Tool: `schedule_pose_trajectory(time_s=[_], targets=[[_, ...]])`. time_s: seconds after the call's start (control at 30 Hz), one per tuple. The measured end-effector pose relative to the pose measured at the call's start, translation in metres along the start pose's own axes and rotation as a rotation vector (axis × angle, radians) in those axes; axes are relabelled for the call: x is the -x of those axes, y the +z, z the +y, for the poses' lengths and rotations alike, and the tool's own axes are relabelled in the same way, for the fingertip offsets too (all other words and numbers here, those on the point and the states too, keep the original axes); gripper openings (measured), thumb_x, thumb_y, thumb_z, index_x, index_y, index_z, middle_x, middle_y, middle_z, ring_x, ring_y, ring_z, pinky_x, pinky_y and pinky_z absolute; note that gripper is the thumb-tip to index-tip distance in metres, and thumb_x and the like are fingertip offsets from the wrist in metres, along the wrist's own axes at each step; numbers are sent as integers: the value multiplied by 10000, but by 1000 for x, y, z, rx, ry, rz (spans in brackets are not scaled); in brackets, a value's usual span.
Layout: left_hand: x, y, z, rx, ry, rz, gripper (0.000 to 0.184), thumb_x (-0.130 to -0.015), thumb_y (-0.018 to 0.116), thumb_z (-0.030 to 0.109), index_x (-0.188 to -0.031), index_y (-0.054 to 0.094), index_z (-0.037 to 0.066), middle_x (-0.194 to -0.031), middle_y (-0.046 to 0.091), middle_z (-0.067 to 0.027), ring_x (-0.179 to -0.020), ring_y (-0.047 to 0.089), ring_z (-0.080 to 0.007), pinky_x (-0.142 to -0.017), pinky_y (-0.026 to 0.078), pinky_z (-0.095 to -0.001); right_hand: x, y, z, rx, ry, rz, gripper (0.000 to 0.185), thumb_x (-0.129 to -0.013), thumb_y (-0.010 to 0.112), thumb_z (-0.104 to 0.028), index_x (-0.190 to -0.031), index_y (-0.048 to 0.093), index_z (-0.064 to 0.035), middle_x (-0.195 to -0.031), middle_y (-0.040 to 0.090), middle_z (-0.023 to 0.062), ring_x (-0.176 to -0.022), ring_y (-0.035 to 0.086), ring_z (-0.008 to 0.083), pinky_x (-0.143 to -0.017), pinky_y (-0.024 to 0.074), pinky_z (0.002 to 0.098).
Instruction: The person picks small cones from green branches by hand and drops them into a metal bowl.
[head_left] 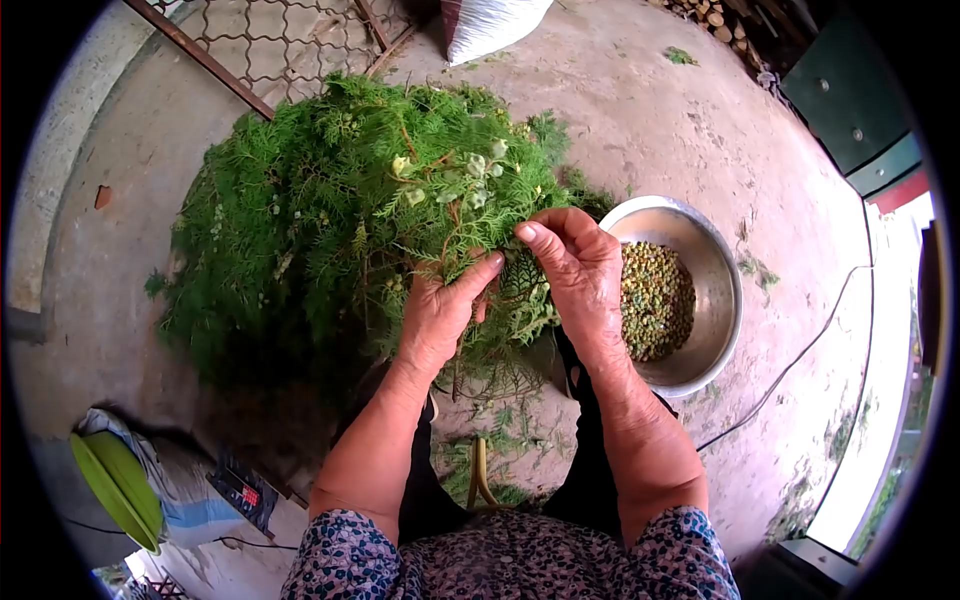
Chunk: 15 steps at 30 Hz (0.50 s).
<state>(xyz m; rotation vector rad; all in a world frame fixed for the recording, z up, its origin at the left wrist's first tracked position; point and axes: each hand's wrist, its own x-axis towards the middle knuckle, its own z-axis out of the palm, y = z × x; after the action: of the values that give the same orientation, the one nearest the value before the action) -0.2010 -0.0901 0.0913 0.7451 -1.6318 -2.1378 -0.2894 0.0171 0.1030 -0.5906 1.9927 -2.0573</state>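
A big heap of green conifer branches (290,220) lies in front of me. My left hand (445,305) is closed round a leafy sprig (455,215) at the heap's right part; pale green cones (477,170) show on the foliage above it. Just right of it, my right hand (580,260) has thumb and forefinger pinched together at the sprig's edge; what lies between the fingertips, if anything, is too small to make out. Beside my right hand stands a metal basin (715,290) partly filled with small green and brown cones or seeds (655,300).
A white sack (495,25) and a rusty metal grille (270,45) are at the top. Stacked firewood (715,20) and a dark green cabinet (840,95) stand at the upper right. A thin cable (800,360) crosses the floor. A green lid-like object (115,490) is lower left.
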Motion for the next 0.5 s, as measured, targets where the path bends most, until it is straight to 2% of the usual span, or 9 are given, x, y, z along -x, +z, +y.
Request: schedule_pose_trajectory(time_s=[0.1,0.23,0.3,0.37,0.43,0.5], targets=[[3,4,4,-19,-45,35,174,-782,648,175,-875,555,62,-656,531,5,-496,469,-65,-354,332,-195,-1,0,5,0,-30,4,177,-805,624,-152,-834,593,20,-627,548,10,-578,445,70,-532,390,223],[3,5,6,92,-134,-47,163,-784,639,190,-855,547,75,-594,500,3,-462,430,-56,-328,280,-178,0,1,4,-35,23,45,159,-847,563,-140,-840,591,16,-618,525,-3,-545,430,68,-508,375,210],[4,4,6,123,-159,-72,160,-784,636,197,-844,544,80,-577,489,4,-452,416,-54,-324,265,-175,1,2,1,-295,329,72,190,-866,541,-180,-814,585,-3,-616,506,-19,-537,409,59,-485,347,201],[4,0,4,136,-196,-116,184,-771,634,242,-857,581,88,-646,501,27,-478,371,-42,-355,224,-165,-4,0,-2,-457,469,214,166,-881,519,-205,-812,560,-60,-637,531,-7,-532,450,70,-471,351,193],[5,-5,1,158,-174,-139,212,-768,634,266,-849,593,75,-633,503,22,-485,366,-44,-356,220,-169,-17,-20,12,-655,322,130,157,-878,522,-213,-858,545,-59,-668,552,12,-552,491,92,-470,382,202],[8,-5,5,186,-215,-61,156,-769,639,206,-809,543,89,-585,491,8,-477,419,-53,-326,249,-174,-18,-21,5,-660,321,102,150,-870,531,-195,-887,535,-46,-707,561,26,-594,521,103,-470,404,216]])
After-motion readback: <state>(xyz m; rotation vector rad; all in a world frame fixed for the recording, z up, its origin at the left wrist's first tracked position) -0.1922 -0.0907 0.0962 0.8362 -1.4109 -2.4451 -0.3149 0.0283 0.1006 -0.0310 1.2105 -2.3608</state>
